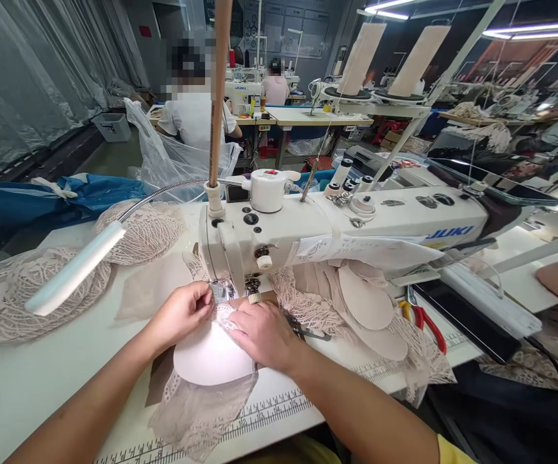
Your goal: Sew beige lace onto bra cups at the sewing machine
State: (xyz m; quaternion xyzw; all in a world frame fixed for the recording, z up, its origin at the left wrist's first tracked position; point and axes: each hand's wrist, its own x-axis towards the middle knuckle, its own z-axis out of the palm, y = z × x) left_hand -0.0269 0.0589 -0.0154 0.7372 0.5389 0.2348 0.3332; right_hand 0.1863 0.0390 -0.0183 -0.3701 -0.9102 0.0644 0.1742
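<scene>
Under the head of a white sewing machine (269,235) lies a pale cup-shaped piece (209,354) with beige lace fabric (196,412) below it. My left hand (185,316) is beside the needle area, thumb and fingers pinched together at the fabric's far left edge; what exactly is between the fingertips is hidden. My right hand (264,332) presses down on the lace at the right of the cup piece, its fingers curved and partly spread. The presser foot (221,291) sits between the two hands, close to both.
Lace piles (42,290) lie on the left, and beige cup pieces (366,299) with lace on the right. Red-handled scissors (426,322) rest beside a black phone-like slab (467,322). A lamp (76,267) arches over the left side. Another person (194,119) sits ahead.
</scene>
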